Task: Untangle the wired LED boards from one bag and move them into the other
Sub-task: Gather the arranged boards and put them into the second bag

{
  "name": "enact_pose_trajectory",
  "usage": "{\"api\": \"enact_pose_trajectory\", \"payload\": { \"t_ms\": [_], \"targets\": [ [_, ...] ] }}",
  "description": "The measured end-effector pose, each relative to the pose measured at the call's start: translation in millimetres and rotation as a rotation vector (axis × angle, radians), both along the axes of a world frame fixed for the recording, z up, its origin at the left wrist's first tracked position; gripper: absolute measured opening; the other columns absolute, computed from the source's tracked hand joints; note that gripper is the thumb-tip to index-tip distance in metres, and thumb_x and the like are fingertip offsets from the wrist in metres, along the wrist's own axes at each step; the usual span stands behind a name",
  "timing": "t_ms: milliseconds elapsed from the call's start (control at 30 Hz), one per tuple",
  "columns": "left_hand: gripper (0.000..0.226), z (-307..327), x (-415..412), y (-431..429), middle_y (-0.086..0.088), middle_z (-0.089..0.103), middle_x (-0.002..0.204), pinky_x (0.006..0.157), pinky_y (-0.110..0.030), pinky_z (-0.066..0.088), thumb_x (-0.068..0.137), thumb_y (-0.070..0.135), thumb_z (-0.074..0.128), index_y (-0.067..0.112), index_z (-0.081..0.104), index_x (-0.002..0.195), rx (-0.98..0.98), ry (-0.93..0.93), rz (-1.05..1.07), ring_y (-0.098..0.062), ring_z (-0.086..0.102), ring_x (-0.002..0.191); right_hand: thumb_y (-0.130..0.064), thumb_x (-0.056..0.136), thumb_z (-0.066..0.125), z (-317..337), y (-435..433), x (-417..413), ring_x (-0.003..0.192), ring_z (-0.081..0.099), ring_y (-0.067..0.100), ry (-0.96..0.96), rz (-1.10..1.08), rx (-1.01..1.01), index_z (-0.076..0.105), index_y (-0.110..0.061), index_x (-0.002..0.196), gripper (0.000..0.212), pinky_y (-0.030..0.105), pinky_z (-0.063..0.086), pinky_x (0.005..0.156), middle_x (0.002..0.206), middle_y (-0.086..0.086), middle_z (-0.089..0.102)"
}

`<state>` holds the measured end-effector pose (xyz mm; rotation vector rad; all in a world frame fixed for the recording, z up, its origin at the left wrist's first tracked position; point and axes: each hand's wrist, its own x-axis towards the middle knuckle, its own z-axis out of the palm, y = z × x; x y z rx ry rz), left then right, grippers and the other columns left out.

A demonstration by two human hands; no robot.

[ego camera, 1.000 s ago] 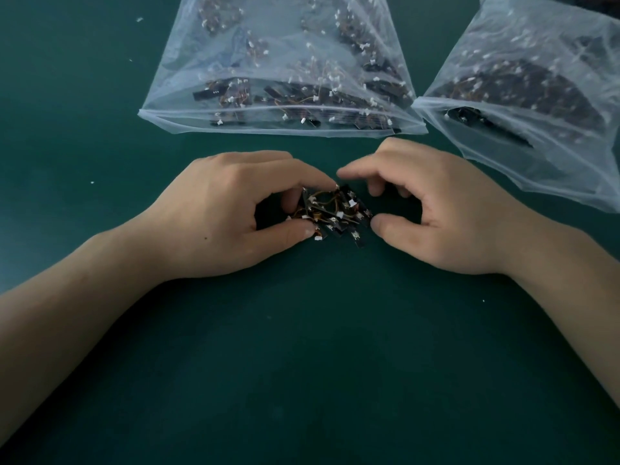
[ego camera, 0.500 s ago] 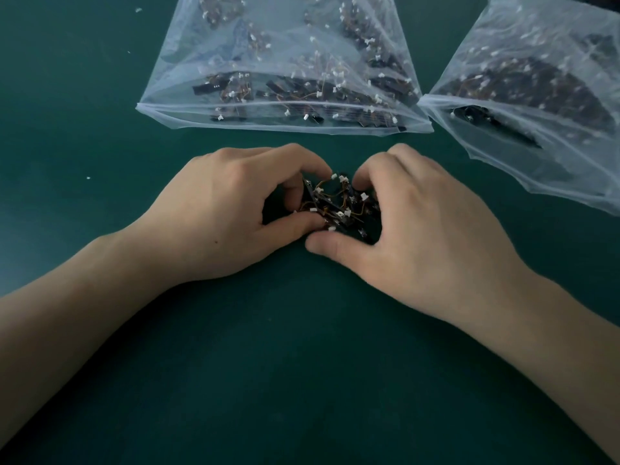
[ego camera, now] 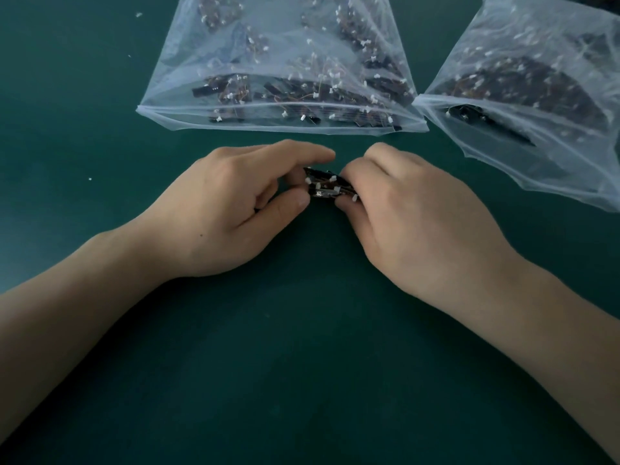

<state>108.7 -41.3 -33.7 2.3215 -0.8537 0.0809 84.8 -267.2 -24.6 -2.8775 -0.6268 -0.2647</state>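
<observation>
A small clump of black LED boards (ego camera: 327,187) with thin wires and white connectors sits between my two hands on the green table. My left hand (ego camera: 235,209) pinches its left end between thumb and curled fingers. My right hand (ego camera: 406,216) curls over its right end, hiding much of the clump. Beyond the hands lies a clear plastic bag (ego camera: 188,85) full of boards, its mouth edge toward me. A second clear bag (ego camera: 570,169) with more boards lies at the right, its mouth open toward the left.
The green table (ego camera: 302,364) spreads wide below and to the left of my hands. A few white specks (ego camera: 90,179) lie on it at the left. The two bags nearly touch at their near corners.
The loose, spread tangle has been squeezed into a tight flat bundle. Both hands have closed in on it, and the right hand has rolled over its right end.
</observation>
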Motion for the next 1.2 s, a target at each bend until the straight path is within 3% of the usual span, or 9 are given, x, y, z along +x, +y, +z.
{"api": "enact_pose_trajectory", "payload": {
  "t_ms": [133,233,367,467,667,833,1033,1100,1200],
  "targets": [
    [0.034,1,0,0,0.013,0.061,0.088,0.066,-0.020,0.043,0.100,0.018,0.060,0.015,0.066,0.133,-0.068,-0.052,0.058,-0.018,0.053,0.067,-0.029,0.106,0.050,-2,-2,2,0.080,0.056,0.026,0.003,0.032,0.013,0.064,-0.009,0.107,0.024,0.038,0.042,0.063,0.097,0.005,0.057],
    [0.034,1,2,1,0.016,0.059,0.087,0.067,-0.022,0.042,0.098,0.022,0.062,0.020,0.065,0.132,-0.070,-0.031,0.130,-0.018,0.052,0.067,-0.032,0.106,0.045,-2,-5,3,0.084,0.055,0.025,0.035,0.042,0.046,0.063,-0.010,0.110,0.028,0.042,0.049,0.068,0.101,0.003,0.056],
    [0.035,1,3,-2,0.017,0.059,0.094,0.074,-0.031,0.046,0.096,0.038,0.059,0.030,0.069,0.129,0.097,-0.004,0.168,-0.002,0.055,0.080,-0.036,0.104,0.041,-1,-6,4,0.087,0.052,0.023,0.046,0.029,0.056,0.062,-0.011,0.109,0.033,0.044,0.049,0.068,0.103,0.001,0.055],
    [0.030,0,3,-5,0.013,0.060,0.095,0.075,-0.040,0.052,0.095,0.039,0.062,0.031,0.075,0.120,0.082,-0.009,0.168,-0.011,0.059,0.081,-0.040,0.102,0.044,1,-8,4,0.093,0.052,0.022,0.081,0.021,0.081,0.064,-0.012,0.111,0.035,0.044,0.050,0.073,0.105,0.000,0.053],
    [0.018,-3,5,-4,0.012,0.063,0.094,0.070,-0.041,0.052,0.096,0.029,0.071,0.028,0.081,0.111,-0.009,-0.062,0.187,-0.013,0.058,0.077,-0.042,0.100,0.048,3,-9,6,0.094,0.050,0.017,0.127,0.037,0.096,0.066,-0.013,0.115,0.037,0.039,0.049,0.077,0.105,-0.003,0.052],
    [0.022,0,1,-8,0.018,0.071,0.089,0.071,-0.025,0.050,0.089,0.030,0.081,0.029,0.075,0.111,-0.089,-0.066,0.218,-0.017,0.061,0.071,-0.038,0.103,0.047,1,-9,6,0.095,0.053,0.021,0.103,0.050,0.082,0.067,-0.011,0.117,0.036,0.043,0.050,0.077,0.106,0.000,0.053],
    [0.007,5,-2,-12,0.033,0.061,0.082,0.066,-0.007,0.037,0.093,0.024,0.078,0.021,0.074,0.099,-0.152,-0.156,0.274,-0.011,0.053,0.068,-0.035,0.104,0.053,-3,-12,7,0.094,0.053,0.021,0.086,0.071,0.136,0.068,-0.014,0.121,0.031,0.045,0.052,0.077,0.104,-0.001,0.053],
    [0.005,6,-2,-12,0.028,0.061,0.086,0.069,-0.008,0.037,0.097,0.021,0.075,0.018,0.076,0.101,-0.173,-0.195,0.267,-0.009,0.053,0.069,-0.036,0.104,0.054,-4,-12,8,0.096,0.053,0.021,0.086,0.072,0.150,0.068,-0.017,0.125,0.032,0.045,0.052,0.077,0.104,-0.001,0.053],
    [0.011,4,-2,-14,0.006,0.068,0.096,0.073,-0.010,0.039,0.101,0.014,0.070,0.014,0.079,0.107,-0.157,-0.184,0.172,-0.004,0.058,0.076,-0.033,0.103,0.060,-7,-13,9,0.091,0.048,0.013,0.083,0.076,0.205,0.071,-0.018,0.126,0.029,0.035,0.048,0.076,0.100,-0.005,0.050]
  ]
}}
